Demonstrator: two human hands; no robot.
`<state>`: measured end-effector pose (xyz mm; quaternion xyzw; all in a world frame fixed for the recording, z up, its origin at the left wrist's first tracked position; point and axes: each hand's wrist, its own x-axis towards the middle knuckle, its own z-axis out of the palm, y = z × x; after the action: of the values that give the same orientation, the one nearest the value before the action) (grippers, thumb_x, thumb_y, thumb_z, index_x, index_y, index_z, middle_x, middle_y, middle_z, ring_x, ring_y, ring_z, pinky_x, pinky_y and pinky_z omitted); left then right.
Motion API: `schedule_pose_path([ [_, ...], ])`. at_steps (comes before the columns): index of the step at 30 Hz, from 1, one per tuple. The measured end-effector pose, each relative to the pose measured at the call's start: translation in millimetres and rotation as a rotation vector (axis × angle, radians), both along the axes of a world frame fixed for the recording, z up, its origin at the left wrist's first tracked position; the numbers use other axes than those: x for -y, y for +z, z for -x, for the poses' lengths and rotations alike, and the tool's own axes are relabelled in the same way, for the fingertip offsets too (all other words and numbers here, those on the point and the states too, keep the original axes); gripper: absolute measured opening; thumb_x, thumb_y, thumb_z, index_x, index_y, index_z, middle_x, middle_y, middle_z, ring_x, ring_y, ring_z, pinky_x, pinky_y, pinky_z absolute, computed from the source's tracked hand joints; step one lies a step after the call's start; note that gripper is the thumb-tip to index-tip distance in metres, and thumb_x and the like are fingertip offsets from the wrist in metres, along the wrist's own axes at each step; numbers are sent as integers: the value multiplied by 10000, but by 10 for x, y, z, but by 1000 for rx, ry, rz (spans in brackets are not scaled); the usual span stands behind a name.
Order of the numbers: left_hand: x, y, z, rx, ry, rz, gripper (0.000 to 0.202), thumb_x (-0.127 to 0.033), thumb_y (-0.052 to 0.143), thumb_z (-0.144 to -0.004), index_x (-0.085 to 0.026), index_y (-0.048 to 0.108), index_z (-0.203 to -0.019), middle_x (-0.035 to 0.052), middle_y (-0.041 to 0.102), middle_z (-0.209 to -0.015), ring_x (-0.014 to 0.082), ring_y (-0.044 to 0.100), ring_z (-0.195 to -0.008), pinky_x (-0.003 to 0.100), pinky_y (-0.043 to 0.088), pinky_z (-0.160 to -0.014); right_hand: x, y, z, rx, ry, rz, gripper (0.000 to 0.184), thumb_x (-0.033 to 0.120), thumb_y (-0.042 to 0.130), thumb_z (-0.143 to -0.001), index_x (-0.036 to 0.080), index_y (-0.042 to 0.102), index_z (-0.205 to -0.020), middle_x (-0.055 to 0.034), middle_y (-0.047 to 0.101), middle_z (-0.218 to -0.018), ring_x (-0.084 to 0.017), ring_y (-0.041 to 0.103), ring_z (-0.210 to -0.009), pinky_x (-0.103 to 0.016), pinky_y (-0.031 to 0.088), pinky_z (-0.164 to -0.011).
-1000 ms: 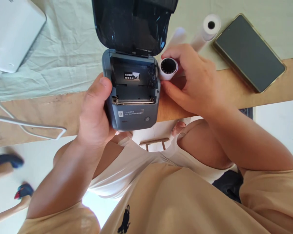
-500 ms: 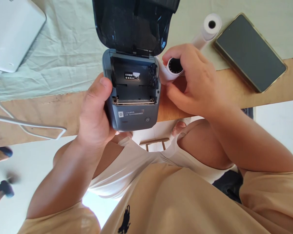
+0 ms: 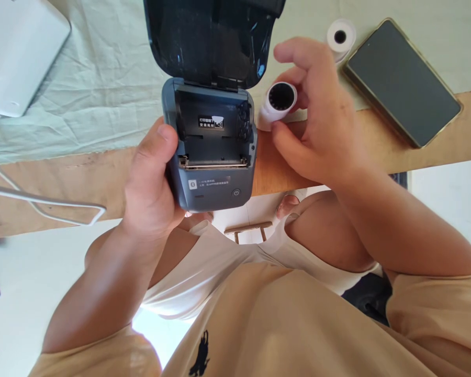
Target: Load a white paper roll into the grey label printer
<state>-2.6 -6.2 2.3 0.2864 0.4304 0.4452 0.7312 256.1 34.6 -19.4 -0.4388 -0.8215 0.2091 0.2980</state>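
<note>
My left grip (image 3: 151, 180) is clasped round a dark printer (image 3: 215, 196), its front bearing a Bluetooth mark (image 3: 192, 184) beside fine print (image 3: 214, 183) I cannot fully read, its inner label (image 3: 211, 122) showing 安装耗材; beyond that grip, the black lid (image 3: 212, 44) is cut off. My right grip (image 3: 325, 112) curves half open about a white roll (image 3: 268, 115), some fingertips hidden; whether it truly holds the roll I cannot tell.

A tan T-shirt (image 3: 290, 324) fills six o'clock, its plain short sleeves (image 3: 435, 309) toward four and half past seven. A ragged black mark (image 3: 200, 353) sits near half past six; loose off-white shorts (image 3: 180, 277) toward seven.
</note>
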Motion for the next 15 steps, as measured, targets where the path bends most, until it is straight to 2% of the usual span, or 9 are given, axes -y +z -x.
schedule_pose_path([
  [2,34,33,-45,-37,68,5,636,-836,893,-963,-241,785,-1160,64,953,-1122,203,636,-397,355,440,-240,-4,8,0,1,19,12,708,73,474,-959,333,509,-1617,-20,762,-1527,-159,785,-1323,-329,695,-1176],
  [4,41,57,-94,-53,134,22,599,-771,964,-907,-222,787,-1067,53,958,-1097,194,551,-320,372,292,-162,-11,14,4,17,15,-4,575,129,531,-995,314,597,-1536,-44,773,-1419,-180,776,-1275,-325,707,-1139],
  [5,38,66,-114,-53,157,34,580,-744,991,-873,-224,799,-1041,44,958,-1080,222,599,-343,384,280,-149,-13,16,7,20,16,-11,541,147,546,-1003,307,626,-1514,-52,775,-1412,-188,777,-1290,-326,712,-1144],
  [8,23,89,-144,-56,165,82,515,-660,1035,-805,-244,818,-1017,33,958,-1111,335,809,-536,413,296,-130,-5,16,24,-10,7,2,637,88,479,-959,308,629,-1538,-35,792,-1458,-180,788,-1382,-326,710,-1204],
  [10,11,98,-135,-80,208,83,579,-740,1019,-811,-242,799,-1008,31,952,-1066,350,827,-546,386,237,-121,13,4,44,-30,-8,15,652,83,482,-921,301,637,-1515,-38,789,-1434,-181,783,-1354,-333,716,-1176],
  [11,5,102,-126,-83,199,90,604,-746,1036,-802,-236,797,-1022,32,954,-1072,345,827,-549,380,274,-134,23,-5,55,-31,-23,16,617,112,511,-932,296,651,-1504,-56,776,-1411,-189,772,-1311,-339,722,-1147],
  [13,-2,107,-107,-69,151,104,626,-687,1102,-743,-236,808,-1061,28,955,-1065,360,854,-612,397,408,-185,33,-27,72,-19,-54,-6,548,198,598,-962,290,690,-1495,-97,738,-1358,-205,740,-1234,-353,732,-1110],
  [15,1,107,-102,-34,99,119,574,-569,1117,-720,-242,831,-1095,20,957,-1092,332,826,-593,417,447,-205,22,-40,72,-2,-62,-29,546,191,621,-974,290,716,-1503,-108,733,-1342,-196,740,-1230,-347,731,-1143],
])
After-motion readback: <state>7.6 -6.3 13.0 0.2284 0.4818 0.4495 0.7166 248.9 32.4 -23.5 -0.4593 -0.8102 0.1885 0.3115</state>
